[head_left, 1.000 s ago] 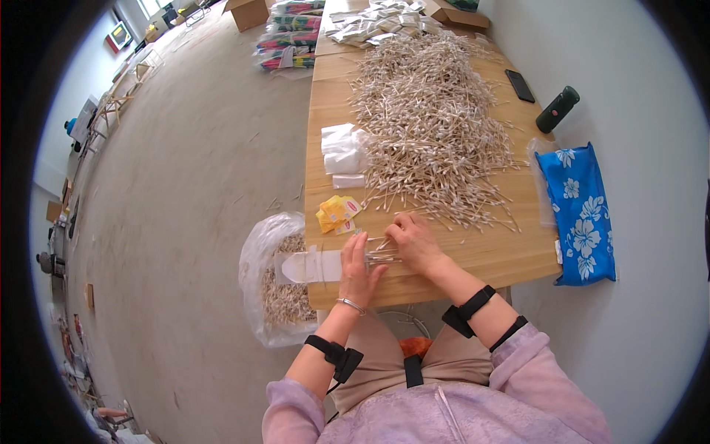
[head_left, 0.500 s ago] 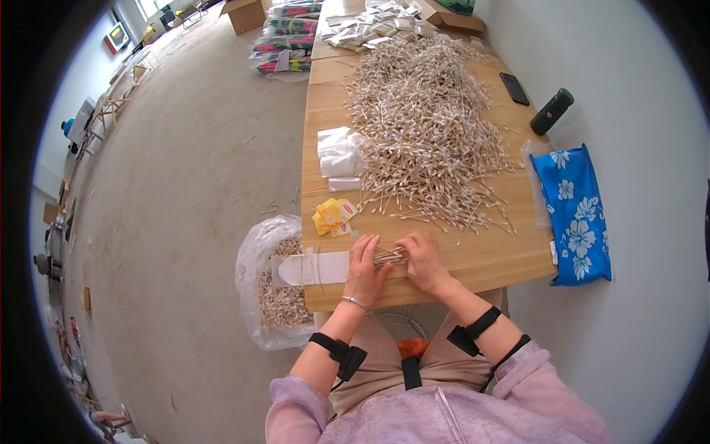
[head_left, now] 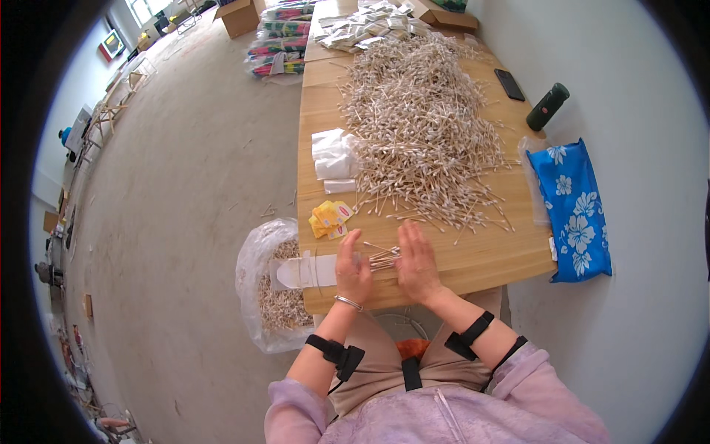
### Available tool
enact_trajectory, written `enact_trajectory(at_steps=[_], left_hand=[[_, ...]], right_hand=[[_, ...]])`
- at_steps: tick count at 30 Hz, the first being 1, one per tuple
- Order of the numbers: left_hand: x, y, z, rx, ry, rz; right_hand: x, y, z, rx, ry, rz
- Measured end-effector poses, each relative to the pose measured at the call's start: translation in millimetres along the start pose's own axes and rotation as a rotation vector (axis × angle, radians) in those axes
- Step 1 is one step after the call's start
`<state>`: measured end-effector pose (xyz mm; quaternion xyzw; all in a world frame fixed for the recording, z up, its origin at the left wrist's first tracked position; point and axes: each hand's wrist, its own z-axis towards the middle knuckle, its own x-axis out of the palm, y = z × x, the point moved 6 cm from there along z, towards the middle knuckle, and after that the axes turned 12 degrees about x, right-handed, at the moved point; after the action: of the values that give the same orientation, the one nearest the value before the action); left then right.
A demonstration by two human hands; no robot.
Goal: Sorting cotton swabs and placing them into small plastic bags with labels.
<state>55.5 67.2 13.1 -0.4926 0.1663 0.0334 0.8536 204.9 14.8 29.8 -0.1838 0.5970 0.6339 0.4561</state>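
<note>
A small bunch of cotton swabs (head_left: 383, 258) lies crosswise on the table between my two hands. My left hand (head_left: 353, 270) stands on edge at the bunch's left end, fingers stretched out. At its right end my right hand (head_left: 417, 263) is held upright too, fingers straight and palm toward the swabs. One swab sticks out above the rest at an angle. To the left of my left hand lies a white flat strip (head_left: 322, 271) with a clear flap reaching over the table's edge. Beyond the hands spreads a large heap of loose cotton swabs (head_left: 425, 133).
Yellow cards (head_left: 330, 215) and white plastic bags (head_left: 334, 155) lie at the table's left edge. A clear bag of swabs (head_left: 255, 296) stands below. At right are a blue flowered pack (head_left: 573, 211), a dark bottle (head_left: 548, 107) and a phone (head_left: 509, 84). Small packets (head_left: 370, 28) sit far back.
My fingers have uncurled from around the swabs and straightened. The hands have moved slightly apart, so more of the bunch shows, and one swab now juts out from it.
</note>
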Motion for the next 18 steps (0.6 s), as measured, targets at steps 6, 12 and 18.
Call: enact_trajectory(at_steps=[6, 12, 18], left_hand=[[-1.9, 14.1, -15.5, -0.155, -0.157, -0.185], [5.3, -17.9, -15.4, 0.148, 0.212, 0.274], [5.1, -27.4, -15.8, 0.163, 0.312, 0.291]], right_hand=[[23.1, 14.9, -35.6, -0.196, 0.364, -0.374], [17.7, 17.9, -43.5, -0.234, 0.418, -0.352], [-3.6, -4.6, 28.6, -0.190, 0.061, -0.189]])
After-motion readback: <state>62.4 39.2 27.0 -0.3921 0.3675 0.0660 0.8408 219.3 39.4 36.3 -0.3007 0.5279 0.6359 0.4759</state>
